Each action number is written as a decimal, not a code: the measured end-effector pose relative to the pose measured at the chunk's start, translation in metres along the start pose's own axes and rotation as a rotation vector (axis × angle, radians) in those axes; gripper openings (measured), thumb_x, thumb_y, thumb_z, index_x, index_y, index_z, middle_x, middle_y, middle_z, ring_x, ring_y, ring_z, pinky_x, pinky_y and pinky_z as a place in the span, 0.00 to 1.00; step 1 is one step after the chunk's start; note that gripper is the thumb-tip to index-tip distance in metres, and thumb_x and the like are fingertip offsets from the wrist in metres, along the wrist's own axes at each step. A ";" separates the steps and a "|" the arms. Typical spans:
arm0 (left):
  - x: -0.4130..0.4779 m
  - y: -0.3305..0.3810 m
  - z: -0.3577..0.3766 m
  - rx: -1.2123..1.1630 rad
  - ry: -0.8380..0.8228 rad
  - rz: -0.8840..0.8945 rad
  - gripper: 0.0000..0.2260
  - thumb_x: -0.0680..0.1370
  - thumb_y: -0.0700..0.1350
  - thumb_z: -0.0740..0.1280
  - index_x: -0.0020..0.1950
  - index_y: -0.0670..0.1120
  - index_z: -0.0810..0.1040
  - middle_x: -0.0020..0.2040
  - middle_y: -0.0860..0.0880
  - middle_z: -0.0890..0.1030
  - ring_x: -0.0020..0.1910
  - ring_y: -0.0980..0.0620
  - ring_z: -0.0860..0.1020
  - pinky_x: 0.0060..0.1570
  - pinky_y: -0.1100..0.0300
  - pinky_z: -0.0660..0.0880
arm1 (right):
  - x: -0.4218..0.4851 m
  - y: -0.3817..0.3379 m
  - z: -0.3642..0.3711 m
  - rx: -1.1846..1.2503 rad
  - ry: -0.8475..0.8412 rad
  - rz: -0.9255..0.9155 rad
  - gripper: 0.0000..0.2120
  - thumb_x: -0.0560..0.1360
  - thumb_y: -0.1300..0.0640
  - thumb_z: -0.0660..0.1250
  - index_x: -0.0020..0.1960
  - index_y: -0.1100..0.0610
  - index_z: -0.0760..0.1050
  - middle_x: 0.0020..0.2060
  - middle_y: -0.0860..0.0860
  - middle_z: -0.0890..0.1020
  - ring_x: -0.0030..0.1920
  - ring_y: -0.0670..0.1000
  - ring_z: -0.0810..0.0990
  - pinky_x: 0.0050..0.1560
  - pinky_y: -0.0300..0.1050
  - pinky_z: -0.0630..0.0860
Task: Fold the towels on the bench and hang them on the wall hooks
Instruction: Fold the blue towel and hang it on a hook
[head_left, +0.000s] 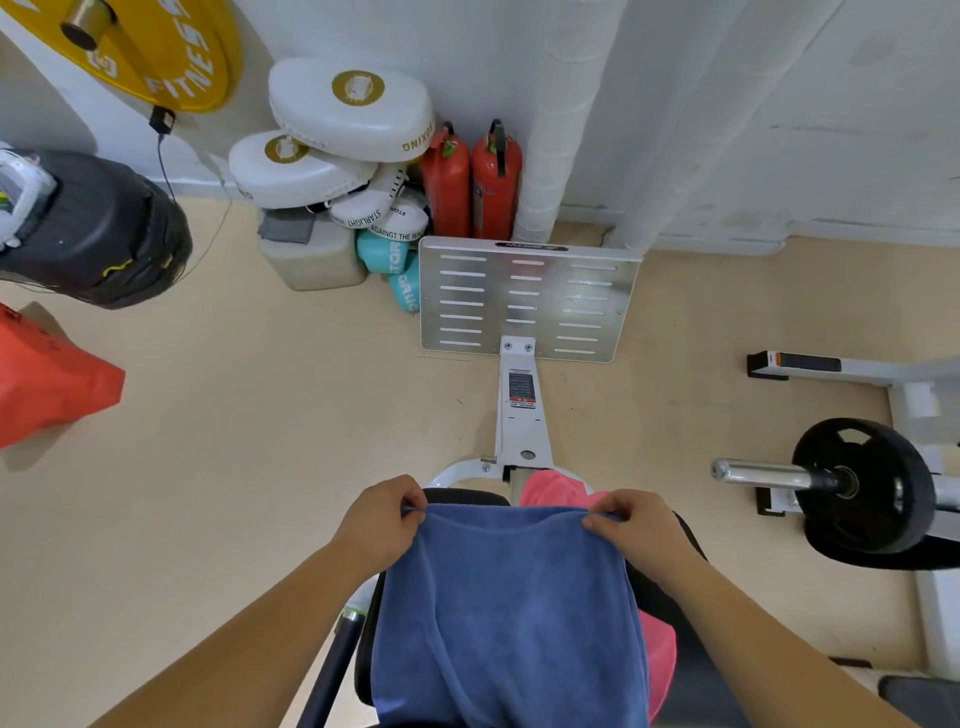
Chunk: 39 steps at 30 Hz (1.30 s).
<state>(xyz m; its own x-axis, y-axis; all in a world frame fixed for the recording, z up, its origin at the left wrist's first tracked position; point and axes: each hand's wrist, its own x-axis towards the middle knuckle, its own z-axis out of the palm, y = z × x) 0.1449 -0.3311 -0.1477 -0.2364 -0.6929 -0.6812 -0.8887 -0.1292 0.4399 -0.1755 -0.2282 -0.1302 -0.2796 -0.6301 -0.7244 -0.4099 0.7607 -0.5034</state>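
Two towels are in view. The blue towel (509, 613) lies lengthwise over the black bench (467, 497), held up at its far edge. The pink towel (551, 486) lies under it, showing past the far edge and again along the right side. Both towels are on the bench, close below the camera.

Two hands are at work, one at each far corner of the blue towel. The left hand (382, 519) has its fingers curled in and pinches the left corner between thumb and fingertips. The right hand (631, 525) does the same at the right corner. The edge between them sags slightly in the middle. Both forearms reach forward from the bottom of the frame, bare and angled inward, with the backs of the hands turned up and the knuckles pointing away from the body.

Beyond the bench a white frame carries one slotted metal footplate (524, 301). Against the wall stand two red fire extinguishers (470, 187), side by side and upright. Left of them is a pile of white boxing pads (353, 109); two large ones are plain to see, with smaller ones beneath that are hard to count. Two teal gloves (395, 270) lie at the foot of the pile. One yellow weight plate (156, 52) hangs at the upper left, and one black weight plate (862, 483) sits on a bar at the right.
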 end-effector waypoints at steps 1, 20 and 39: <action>-0.003 0.002 -0.005 -0.025 0.015 0.004 0.09 0.78 0.40 0.67 0.44 0.55 0.78 0.44 0.58 0.81 0.44 0.58 0.79 0.42 0.67 0.72 | -0.007 -0.001 -0.003 0.021 0.031 -0.020 0.05 0.72 0.59 0.75 0.40 0.51 0.85 0.36 0.43 0.85 0.41 0.41 0.82 0.42 0.36 0.73; -0.207 0.092 -0.134 0.091 0.192 0.398 0.08 0.78 0.43 0.72 0.52 0.57 0.83 0.46 0.59 0.82 0.48 0.64 0.78 0.45 0.75 0.71 | -0.213 -0.046 -0.144 -0.226 -0.026 -0.411 0.05 0.78 0.53 0.71 0.45 0.46 0.85 0.40 0.47 0.86 0.45 0.50 0.83 0.50 0.48 0.79; -0.338 0.018 -0.004 0.068 0.290 0.286 0.07 0.75 0.45 0.73 0.39 0.55 0.80 0.38 0.56 0.83 0.38 0.57 0.80 0.41 0.65 0.75 | -0.312 0.059 -0.068 -0.334 0.115 -0.423 0.05 0.77 0.54 0.72 0.46 0.43 0.82 0.36 0.41 0.82 0.38 0.39 0.80 0.36 0.29 0.70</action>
<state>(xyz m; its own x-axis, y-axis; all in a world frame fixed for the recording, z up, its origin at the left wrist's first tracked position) 0.2099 -0.1021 0.0926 -0.3659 -0.8664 -0.3399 -0.8294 0.1379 0.5414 -0.1713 0.0026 0.0977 -0.1161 -0.8976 -0.4252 -0.7551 0.3579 -0.5493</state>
